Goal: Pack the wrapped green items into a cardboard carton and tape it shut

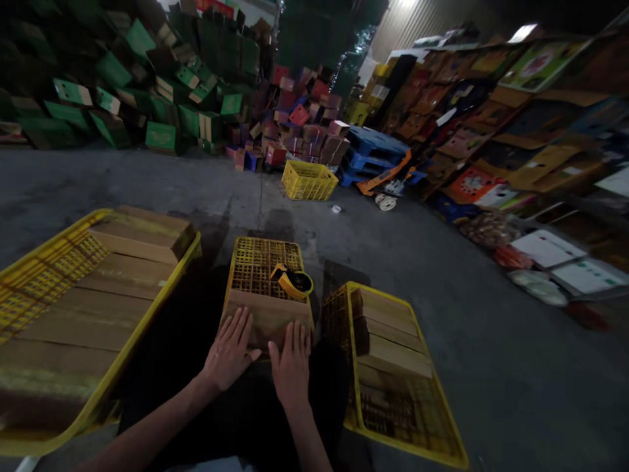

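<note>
Pressing down with both palms, I have my left hand (230, 351) and my right hand (291, 362) lying flat, side by side, on a small brown cardboard box (268, 318). Neither grip is closed on anything: the fingers of both hands are stretched out and slightly spread, resting on the box's top face, with the thumbs almost meeting between them. The box sits on the near end of an upturned yellow crate (266, 265), straight ahead of me and low to the concrete floor (147, 183).

Just beyond the box, on the crate's grid surface, lies a yellow tape dispenser (293, 281), close to the box's far right corner but apart from my fingers.

To my left a large yellow tray (105, 387) carries flat cardboard sheets (93, 308) laid in overlapping layers. To my right another yellow basket (427, 426) stands tilted, holding a row of folded cardboard pieces (393, 341) stacked on edge.

Farther off on the floor stands another yellow crate (308, 180), with a small roll of tape (336, 209) near it. Behind that rise heaps of green cartons (162, 105) on the left, pink and red cartons (304, 124) in the middle, blue pallets (376, 147) beside them, and racks of flattened printed cartons (515, 118) along the right wall.
</note>
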`<state>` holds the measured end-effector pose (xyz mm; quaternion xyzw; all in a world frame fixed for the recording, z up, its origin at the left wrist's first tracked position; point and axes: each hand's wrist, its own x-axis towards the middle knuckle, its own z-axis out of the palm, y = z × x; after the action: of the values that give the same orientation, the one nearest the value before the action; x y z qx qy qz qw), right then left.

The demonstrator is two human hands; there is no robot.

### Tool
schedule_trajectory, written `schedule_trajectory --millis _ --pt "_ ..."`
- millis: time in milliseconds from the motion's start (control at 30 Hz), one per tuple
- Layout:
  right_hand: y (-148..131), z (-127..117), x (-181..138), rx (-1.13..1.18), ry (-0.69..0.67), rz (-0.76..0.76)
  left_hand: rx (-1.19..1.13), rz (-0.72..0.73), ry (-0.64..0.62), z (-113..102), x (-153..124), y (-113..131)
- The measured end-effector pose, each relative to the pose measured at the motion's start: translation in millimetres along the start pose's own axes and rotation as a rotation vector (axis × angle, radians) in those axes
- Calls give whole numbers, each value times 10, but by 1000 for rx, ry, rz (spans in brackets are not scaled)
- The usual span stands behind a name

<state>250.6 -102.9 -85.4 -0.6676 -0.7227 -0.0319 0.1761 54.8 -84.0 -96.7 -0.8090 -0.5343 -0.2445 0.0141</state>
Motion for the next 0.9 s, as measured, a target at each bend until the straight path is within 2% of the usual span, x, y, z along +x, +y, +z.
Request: schedule_trajectory --millis 167,300,500,733,900 --pt "-229 31 46 85 -54 -134 15 114 -85 9 34 240" --pt "-267 -14 91 124 -92 -181 -23 141 -125 -43 94 265" --pt "-139 -147 92 37 -133 -145 -77 135 -154 -153 125 1" --pt "162 -237 17 -34 -105 0 -56 62 -73 -323 -89 -438" --pt "-16 -118 75 22 -88 -42 -74 21 -45 -359 -118 -471"
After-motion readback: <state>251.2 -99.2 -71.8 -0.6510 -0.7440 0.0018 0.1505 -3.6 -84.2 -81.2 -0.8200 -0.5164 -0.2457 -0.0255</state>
